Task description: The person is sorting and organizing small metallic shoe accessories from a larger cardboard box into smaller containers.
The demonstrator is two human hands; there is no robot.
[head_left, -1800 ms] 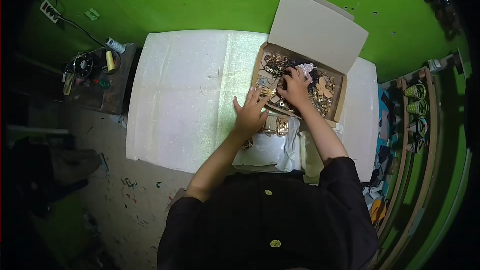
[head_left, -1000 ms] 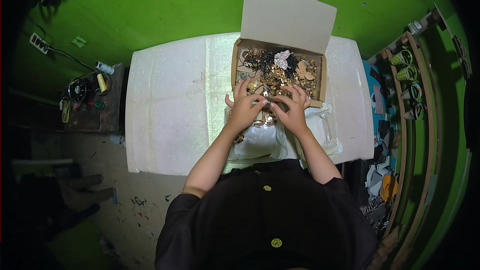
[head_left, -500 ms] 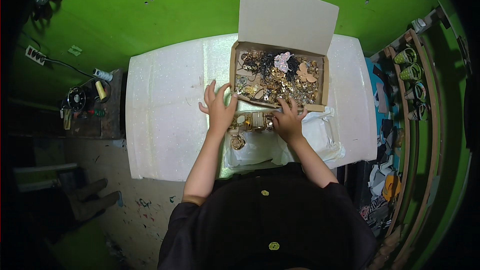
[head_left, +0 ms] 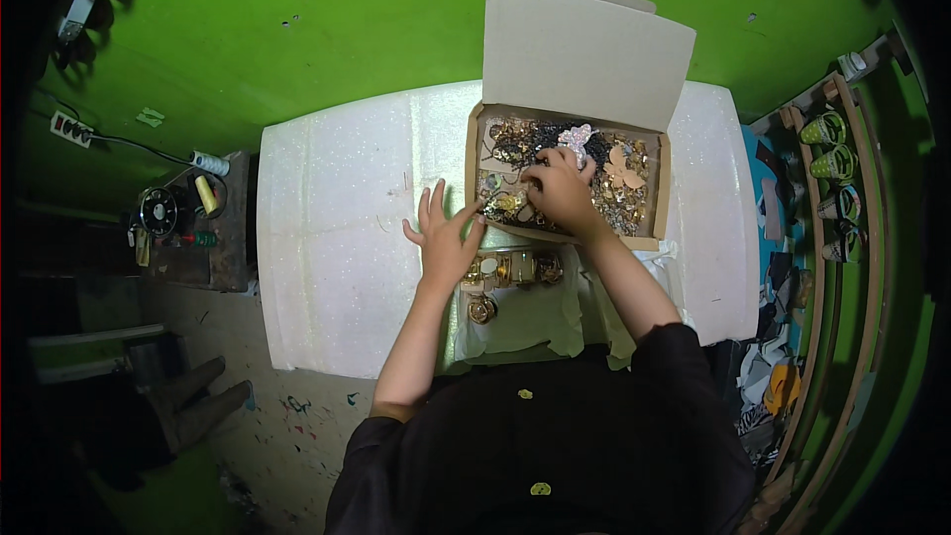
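An open cardboard box (head_left: 662, 188) full of small gold, silver and black metal trinkets stands on the table with its lid raised. My right hand (head_left: 565, 196) reaches over the front wall into it. Its fingers curl down among the pieces; whatever they grip is hidden. Beside them lie a glittery butterfly ornament (head_left: 576, 139) and a peach butterfly ornament (head_left: 624, 168). My left hand (head_left: 451, 246) rests at the box's front left corner, fingers spread, a fingertip against the cardboard. In front of the box, gold metal pieces (head_left: 515, 267) lie in a row on white wrapping (head_left: 520, 317), with a round gold piece (head_left: 482, 309) nearer me.
The white glittery table (head_left: 342, 238) stands against a green wall (head_left: 376, 20). On the left, a small dark stand (head_left: 223, 238) holds thread spools (head_left: 205, 193). At right, a wooden rack (head_left: 860, 218) carries sandals (head_left: 832, 166), with fabric scraps (head_left: 773, 376) below.
My right hand has moved from the gold pieces at the box's front edge up into the box. My left hand stays by the corner. The whole view has shifted slightly.
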